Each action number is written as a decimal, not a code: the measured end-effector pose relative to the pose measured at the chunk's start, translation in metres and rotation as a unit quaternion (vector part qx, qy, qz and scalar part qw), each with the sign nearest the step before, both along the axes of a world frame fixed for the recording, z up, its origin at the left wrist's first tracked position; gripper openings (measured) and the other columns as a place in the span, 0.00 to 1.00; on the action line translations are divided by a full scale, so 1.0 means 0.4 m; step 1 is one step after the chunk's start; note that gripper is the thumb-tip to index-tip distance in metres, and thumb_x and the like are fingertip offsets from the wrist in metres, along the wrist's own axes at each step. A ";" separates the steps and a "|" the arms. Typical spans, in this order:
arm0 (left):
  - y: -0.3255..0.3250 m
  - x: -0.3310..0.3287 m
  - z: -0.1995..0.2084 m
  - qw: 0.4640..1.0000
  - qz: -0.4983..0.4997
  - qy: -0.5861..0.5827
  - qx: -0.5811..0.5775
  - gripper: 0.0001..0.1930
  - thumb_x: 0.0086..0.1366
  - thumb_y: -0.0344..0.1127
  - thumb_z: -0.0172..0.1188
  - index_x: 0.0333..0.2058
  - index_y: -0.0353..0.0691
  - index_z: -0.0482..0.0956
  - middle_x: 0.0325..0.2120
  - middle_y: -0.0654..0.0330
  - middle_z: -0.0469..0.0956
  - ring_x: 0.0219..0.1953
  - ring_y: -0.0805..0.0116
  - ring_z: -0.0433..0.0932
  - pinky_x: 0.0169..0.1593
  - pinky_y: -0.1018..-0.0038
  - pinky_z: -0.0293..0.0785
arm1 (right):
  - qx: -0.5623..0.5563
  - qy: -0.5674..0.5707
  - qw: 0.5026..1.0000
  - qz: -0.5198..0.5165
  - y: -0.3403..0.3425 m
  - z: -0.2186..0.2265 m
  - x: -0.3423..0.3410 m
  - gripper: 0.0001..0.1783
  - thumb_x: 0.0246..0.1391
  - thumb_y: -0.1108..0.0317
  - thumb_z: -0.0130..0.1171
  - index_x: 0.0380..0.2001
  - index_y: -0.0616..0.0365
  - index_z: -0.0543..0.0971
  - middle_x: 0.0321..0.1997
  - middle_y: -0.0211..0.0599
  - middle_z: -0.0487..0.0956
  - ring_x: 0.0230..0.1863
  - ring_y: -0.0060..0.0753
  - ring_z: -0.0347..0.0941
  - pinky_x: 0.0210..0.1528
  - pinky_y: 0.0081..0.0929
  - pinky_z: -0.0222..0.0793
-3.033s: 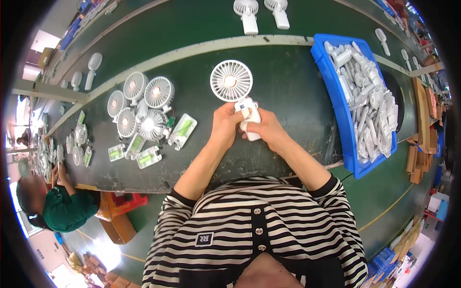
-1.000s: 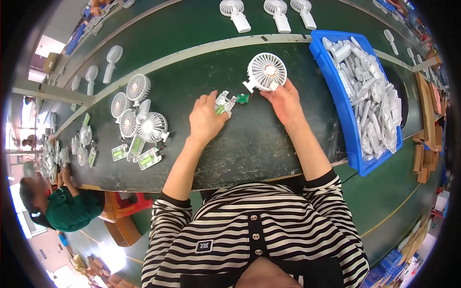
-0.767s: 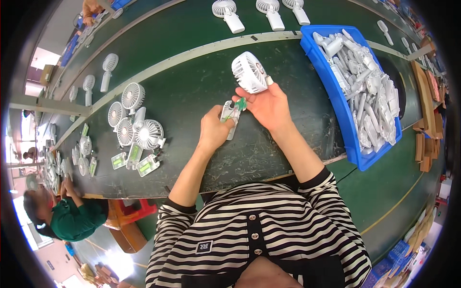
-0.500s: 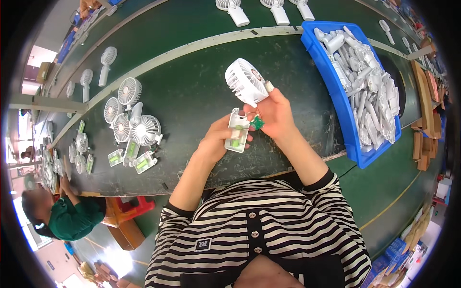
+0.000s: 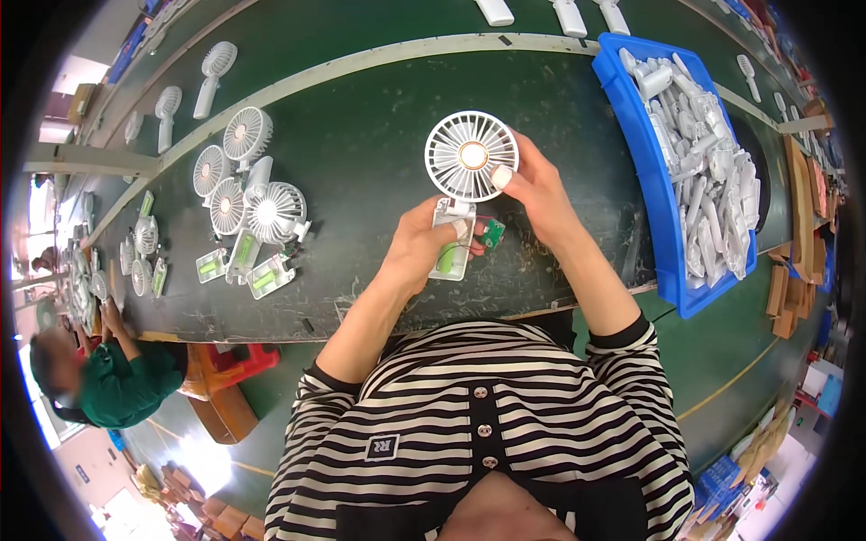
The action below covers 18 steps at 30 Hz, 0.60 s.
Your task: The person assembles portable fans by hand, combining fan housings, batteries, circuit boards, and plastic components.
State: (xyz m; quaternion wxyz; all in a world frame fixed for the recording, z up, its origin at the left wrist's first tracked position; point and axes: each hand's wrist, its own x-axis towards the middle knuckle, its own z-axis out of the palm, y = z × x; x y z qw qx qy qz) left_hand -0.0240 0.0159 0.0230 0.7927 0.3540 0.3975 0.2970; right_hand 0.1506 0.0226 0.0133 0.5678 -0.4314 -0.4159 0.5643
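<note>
My left hand [image 5: 422, 242] is closed round a white open handle shell [image 5: 455, 261] with a green battery cell inside. A small green circuit board [image 5: 492, 233] hangs at the shell's right side on thin wires. Above it, the round white fan head [image 5: 454, 149] faces up, its lower edge meeting the shell's top end. My right hand [image 5: 538, 194] grips the fan head by its right rim, thumb on the grille and the other fingers hidden behind it.
A blue bin [image 5: 656, 212] heaped with white plastic handle shells stands on the right. To the left lies a cluster of fan heads [image 5: 275, 213] with open handles. Assembled fans [image 5: 215, 77] lie beyond a pale rail [image 5: 361, 63]. A co-worker [image 5: 126, 383] sits far left.
The fan head has turned from edge-on to grille-up and come down onto the shell's top end. My right hand has shifted to its right rim, away from the circuit board.
</note>
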 end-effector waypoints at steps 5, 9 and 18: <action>0.007 0.001 0.010 1.000 -0.008 0.019 -0.002 0.15 0.53 0.21 0.47 0.42 0.31 0.69 0.28 0.52 0.76 0.27 0.63 0.77 0.34 0.70 0.77 | -0.060 0.031 0.997 0.047 0.013 -0.007 0.007 0.28 0.48 0.68 0.56 0.54 0.60 0.63 0.45 0.32 0.72 0.42 0.20 0.67 0.40 0.20 0.65; 0.001 0.006 0.003 0.998 0.026 0.022 0.058 0.10 0.58 0.27 0.49 0.39 0.30 0.70 0.27 0.54 0.76 0.26 0.67 0.77 0.31 0.73 0.76 | -0.060 0.041 0.995 0.067 0.013 -0.001 0.009 0.27 0.49 0.66 0.55 0.53 0.63 0.62 0.48 0.36 0.70 0.50 0.26 0.65 0.52 0.25 0.61; 0.028 -0.018 0.016 0.995 0.090 -0.013 -0.038 0.12 0.59 0.37 0.50 0.32 0.32 0.71 0.19 0.53 0.73 0.17 0.64 0.74 0.21 0.73 0.73 | 0.123 -0.255 0.959 -0.032 -0.007 -0.029 0.007 0.31 0.47 0.66 0.58 0.54 0.61 0.62 0.50 0.41 0.69 0.50 0.35 0.66 0.52 0.28 0.60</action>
